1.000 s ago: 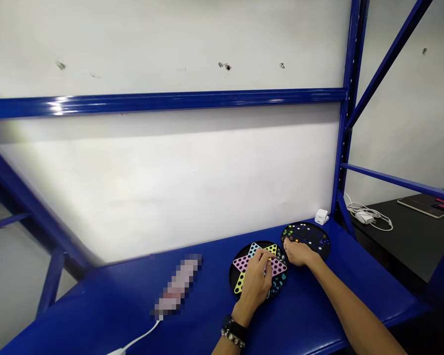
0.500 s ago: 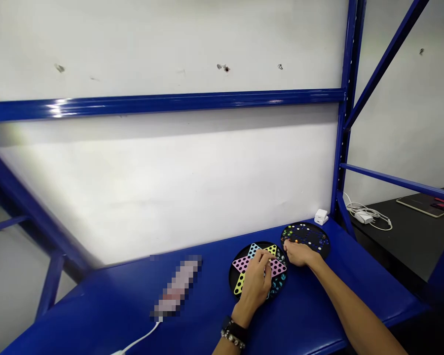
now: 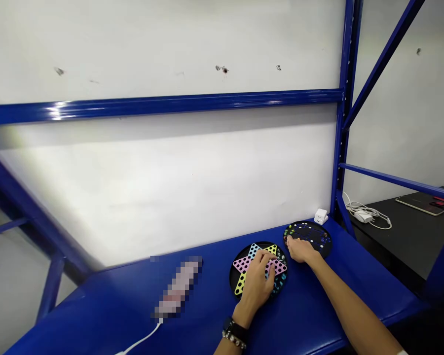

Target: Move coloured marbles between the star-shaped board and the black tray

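A round black Chinese checkers board [image 3: 232,278] lies on the blue table, with a star of pink, yellow and light-blue points full of holes. My left hand [image 3: 258,283] rests over its middle, fingers bent and thumb apart, hiding part of the star. Clear and bluish marbles [image 3: 280,283] fill spaces along the board's right side. At the right, a second round black tray [image 3: 327,249] carries small marbles, among them white, dark blue and green ones. My right hand [image 3: 301,250] is at its near-left rim, fingers closed; what they hold, if anything, is hidden.
Left of the board lies a blurred-out flat object [image 3: 179,288] with a white cable [image 3: 142,340]. White charger blocks [image 3: 320,216] stand behind the tray. A blue metal frame [image 3: 170,104] borders the table; a black desk [image 3: 403,222] with cables is beyond.
My right hand has shifted slightly right, and the marble tray sits a little further right. My left thumb has spread further from the fingers; that hand stays over the board.
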Motion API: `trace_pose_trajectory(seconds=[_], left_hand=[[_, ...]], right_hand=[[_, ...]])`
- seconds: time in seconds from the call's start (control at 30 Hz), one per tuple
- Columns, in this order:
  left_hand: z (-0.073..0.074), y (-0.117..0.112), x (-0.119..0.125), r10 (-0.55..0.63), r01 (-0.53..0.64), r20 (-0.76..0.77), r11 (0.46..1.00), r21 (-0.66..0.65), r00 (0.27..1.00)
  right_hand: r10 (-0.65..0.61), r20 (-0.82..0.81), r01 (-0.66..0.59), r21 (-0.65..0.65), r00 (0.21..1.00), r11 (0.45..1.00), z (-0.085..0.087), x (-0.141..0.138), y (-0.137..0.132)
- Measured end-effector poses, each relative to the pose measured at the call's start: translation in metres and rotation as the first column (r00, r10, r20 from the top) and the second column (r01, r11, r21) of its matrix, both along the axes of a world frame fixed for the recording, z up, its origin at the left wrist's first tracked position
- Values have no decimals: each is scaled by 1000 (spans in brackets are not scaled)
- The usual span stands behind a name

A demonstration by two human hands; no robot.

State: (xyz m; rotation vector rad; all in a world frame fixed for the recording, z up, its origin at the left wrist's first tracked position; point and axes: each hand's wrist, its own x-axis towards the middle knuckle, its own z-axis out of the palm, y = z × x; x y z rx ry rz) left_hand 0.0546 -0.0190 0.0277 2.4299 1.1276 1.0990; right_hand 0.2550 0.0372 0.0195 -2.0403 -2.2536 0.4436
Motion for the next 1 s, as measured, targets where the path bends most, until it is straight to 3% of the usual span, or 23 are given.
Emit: trace_pose_trajectory(seconds=[0.33, 0.4, 0.47, 0.57, 0.67, 0.7, 0.83, 0.87, 0.93, 1.0], left_hand=[[1, -1, 1, 1, -2, -15, 1000, -25, 1000], [1, -1, 1, 3, -3, -13, 1000, -9, 1000], [1, -1, 1, 11, -11, -14, 1000, 8, 1000], [1, -1, 1, 22, -22, -19, 999, 29, 1000], [3, -2, 1, 12, -12, -22, 1000, 22, 1000], [3, -2, 1, 10, -10, -22, 1000, 15, 1000], [4, -3, 1, 1, -1, -13, 1000, -7, 1000], [4, -3, 1, -5, 5, -9, 1000, -12, 1000], [3, -2, 1, -14, 14, -3, 1000, -23, 1000], [2, -2, 1, -14, 14, 0, 999, -34, 1000]], right_hand=[[64, -71, -64, 2, 995, 998, -1, 13, 1], [99, -131, -102, -11, 986, 995, -1, 17, 1], [120, -306, -136, -31, 944, 990, -1, 20, 1], [108, -612, -168, -42, 783, 985, 3, 24, 1], [62, -772, -147, -42, 633, 988, 7, 30, 4], [34, -845, -126, -40, 534, 991, 8, 33, 5], [-89, -996, -17, -89, -10, 996, 3, 41, 16], [-124, -989, 2, -124, -81, 992, 0, 42, 20], [-199, -971, 29, -205, -134, 978, -8, 43, 27], [-249, -963, 80, -258, -102, 963, -16, 43, 33]])
